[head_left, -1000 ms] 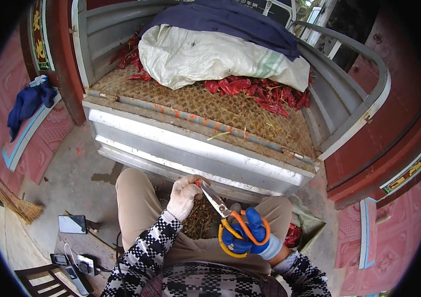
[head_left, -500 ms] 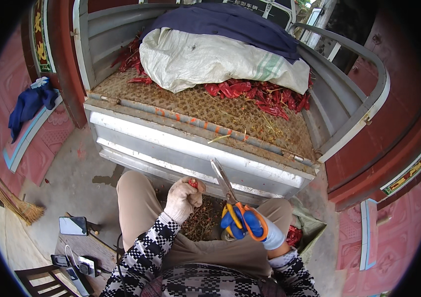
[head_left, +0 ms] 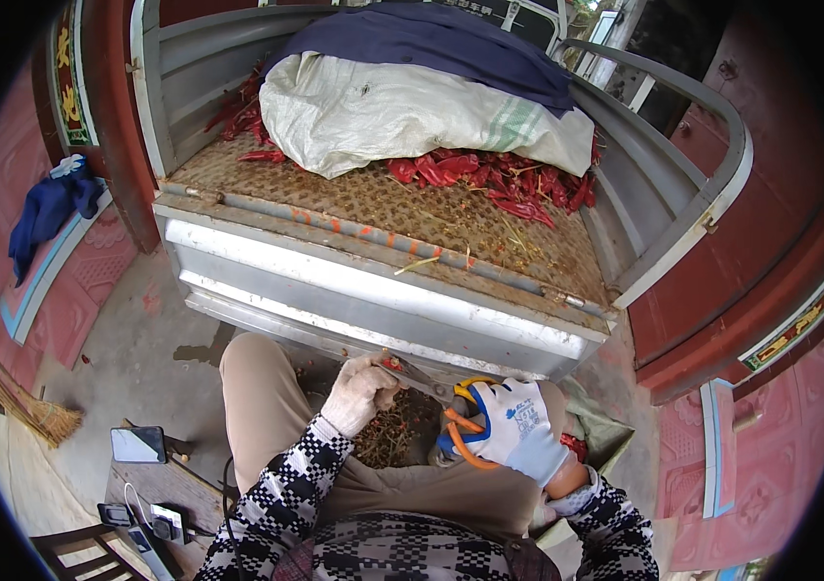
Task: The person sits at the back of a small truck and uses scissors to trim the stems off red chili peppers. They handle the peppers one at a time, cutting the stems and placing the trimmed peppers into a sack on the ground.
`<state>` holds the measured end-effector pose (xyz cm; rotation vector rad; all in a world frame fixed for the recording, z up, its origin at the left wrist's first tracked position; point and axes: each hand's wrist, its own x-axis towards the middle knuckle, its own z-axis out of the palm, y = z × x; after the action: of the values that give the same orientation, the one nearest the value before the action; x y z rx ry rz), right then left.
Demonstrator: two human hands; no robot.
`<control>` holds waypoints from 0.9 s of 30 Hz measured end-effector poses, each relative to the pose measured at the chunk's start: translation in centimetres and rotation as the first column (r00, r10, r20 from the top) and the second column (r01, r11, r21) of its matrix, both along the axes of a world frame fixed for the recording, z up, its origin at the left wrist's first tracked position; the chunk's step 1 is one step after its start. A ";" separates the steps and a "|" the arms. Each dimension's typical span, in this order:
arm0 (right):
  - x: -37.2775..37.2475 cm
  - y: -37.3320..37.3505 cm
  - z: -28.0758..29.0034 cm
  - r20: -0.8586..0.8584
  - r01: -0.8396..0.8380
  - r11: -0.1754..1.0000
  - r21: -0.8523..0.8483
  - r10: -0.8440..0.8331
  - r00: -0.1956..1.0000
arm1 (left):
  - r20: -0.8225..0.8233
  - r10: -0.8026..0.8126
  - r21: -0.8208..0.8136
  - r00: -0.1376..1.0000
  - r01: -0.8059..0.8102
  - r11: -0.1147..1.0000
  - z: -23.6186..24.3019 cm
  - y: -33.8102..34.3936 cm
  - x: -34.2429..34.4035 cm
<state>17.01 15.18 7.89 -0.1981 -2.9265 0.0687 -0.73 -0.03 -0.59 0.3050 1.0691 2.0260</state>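
Note:
My left hand (head_left: 356,395), in a white knit glove, pinches a small red pepper piece (head_left: 394,364) above my lap. My right hand (head_left: 513,431), in a white and blue glove seen from its back, grips scissors (head_left: 436,387) with orange and yellow handles. The blades point left and reach the red piece at my left fingertips; whether they touch it I cannot tell. Below my hands, between my knees, lies a heap of dry brown stems (head_left: 383,441). A green sack (head_left: 606,436) with red peppers inside stands beside my right knee, partly hidden.
A rusty cargo bed (head_left: 334,208) ahead holds red peppers (head_left: 518,189) under a white sack (head_left: 412,107) and navy cloth (head_left: 412,39). At left are a wooden stool (head_left: 150,474) with a phone (head_left: 138,443) and chargers, a broom (head_left: 48,412) and blue clothing (head_left: 39,218).
My right hand has rolled over to show its back, swinging the blades from pointing upward down and left to my left fingertips. My left hand still pinches the red piece.

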 end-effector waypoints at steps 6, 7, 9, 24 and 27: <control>0.0 1.1 -0.3 0.194 0.040 0.993 -0.115 -0.017 0.981 | -0.005 -0.123 -0.056 0.992 0.122 0.991 -0.1 -0.2 -0.4; 0.1 1.2 -0.6 0.220 0.055 0.986 -0.158 -0.019 0.975 | 0.007 -0.139 -0.060 0.990 0.139 0.989 -0.1 -0.3 -0.5; 0.4 1.5 -0.7 0.321 0.147 0.901 -0.408 -0.009 0.947 | 0.010 -0.194 -0.020 0.981 0.194 0.981 0.1 -0.1 -0.8; -3.5 17.3 7.7 0.269 0.756 0.623 0.201 -0.777 0.569 | -0.092 -0.187 0.055 0.978 0.193 0.980 -0.3 0.5 -1.0; -3.5 20.4 7.6 0.286 0.775 0.590 0.226 -0.801 0.526 | -0.060 -0.194 0.114 0.979 0.200 0.973 -0.8 0.4 -1.7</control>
<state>13.54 35.55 15.54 -1.6761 -2.8283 -0.2437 -2.41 0.37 -1.35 0.5053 0.9097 1.9152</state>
